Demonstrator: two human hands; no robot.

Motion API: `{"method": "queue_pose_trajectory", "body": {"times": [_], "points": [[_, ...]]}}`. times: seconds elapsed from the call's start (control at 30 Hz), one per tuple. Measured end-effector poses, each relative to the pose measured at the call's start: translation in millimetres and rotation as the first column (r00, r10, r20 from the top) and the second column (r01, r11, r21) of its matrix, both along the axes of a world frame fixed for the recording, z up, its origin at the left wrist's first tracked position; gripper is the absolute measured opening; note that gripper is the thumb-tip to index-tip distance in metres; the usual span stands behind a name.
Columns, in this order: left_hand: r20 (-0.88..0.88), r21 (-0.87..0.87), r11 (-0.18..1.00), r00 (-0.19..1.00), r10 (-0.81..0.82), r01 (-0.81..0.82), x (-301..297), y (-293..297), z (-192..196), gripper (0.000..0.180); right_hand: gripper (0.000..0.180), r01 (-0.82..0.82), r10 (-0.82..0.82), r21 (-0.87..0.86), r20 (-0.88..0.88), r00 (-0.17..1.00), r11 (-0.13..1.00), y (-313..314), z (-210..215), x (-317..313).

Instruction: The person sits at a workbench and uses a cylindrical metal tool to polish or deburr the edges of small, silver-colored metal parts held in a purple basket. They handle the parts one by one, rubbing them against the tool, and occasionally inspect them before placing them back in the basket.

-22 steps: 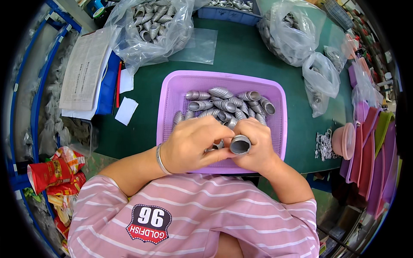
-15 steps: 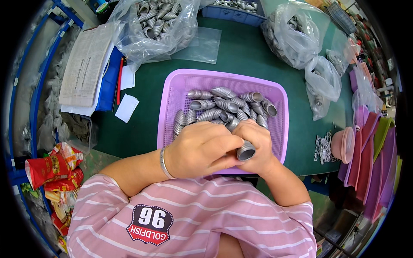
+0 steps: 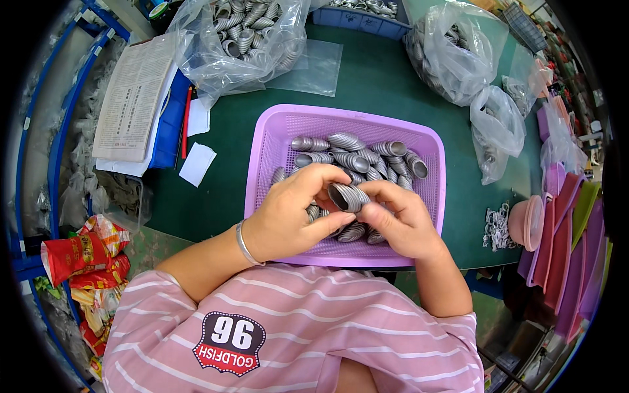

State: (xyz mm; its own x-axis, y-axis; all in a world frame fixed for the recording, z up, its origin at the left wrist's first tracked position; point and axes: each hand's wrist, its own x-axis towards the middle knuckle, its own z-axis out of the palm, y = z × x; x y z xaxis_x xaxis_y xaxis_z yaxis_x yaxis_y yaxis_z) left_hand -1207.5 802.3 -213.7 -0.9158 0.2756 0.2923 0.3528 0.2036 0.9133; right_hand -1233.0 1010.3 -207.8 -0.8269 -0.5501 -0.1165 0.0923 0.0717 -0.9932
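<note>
Between my hands is a short grey ribbed metal tube, its dark open end facing left. My left hand has thumb and fingertips at that open end. From the other side my right hand pinches the tube's body. Both hands are over the near part of a purple plastic basket. Several similar ribbed tubes lie heaped inside it, and my hands hide part of the heap.
The basket stands on a dark green table. Behind it are an open plastic bag of tubes and a blue bin. Knotted bags lie right, near a pink cup. Papers lie left.
The tube has turned, its open end swinging from facing me to facing left. My hands have moved apart a little and up from the basket's near edge.
</note>
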Motion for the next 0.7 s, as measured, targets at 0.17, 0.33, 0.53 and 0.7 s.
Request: {"method": "queue_pose_trajectory", "body": {"times": [0.17,0.33,0.53,0.7], "points": [[0.27,0.044,0.999,0.963,-0.022,0.01,-1.4,-3.3,1.5,0.037,0.03,0.06,0.034,0.148,-0.561,0.827,0.987,-3.8,0.4,0.2],[0.25,-0.113,0.993,0.968,0.002,0.027,-3.5,0.4,10.7,0.042,0.027,0.189,-0.065,0.118,-0.662,0.746,0.975,-13.8,-7.5,4.9],[0.067,-0.18,0.984,0.998,0.017,-0.004,-0.4,11.0,7.2,0.039,0.036,0.261,-0.102,0.11,-0.727,0.679,0.959,-25.7,-7.8,4.8],[0.042,-0.138,0.99,0.999,0.03,-0.024,-1.8,18.8,2.6,0.041,0.039,0.328,-0.24,0.105,-0.486,0.84,0.939,-28.1,-5.6,10.6]]}}
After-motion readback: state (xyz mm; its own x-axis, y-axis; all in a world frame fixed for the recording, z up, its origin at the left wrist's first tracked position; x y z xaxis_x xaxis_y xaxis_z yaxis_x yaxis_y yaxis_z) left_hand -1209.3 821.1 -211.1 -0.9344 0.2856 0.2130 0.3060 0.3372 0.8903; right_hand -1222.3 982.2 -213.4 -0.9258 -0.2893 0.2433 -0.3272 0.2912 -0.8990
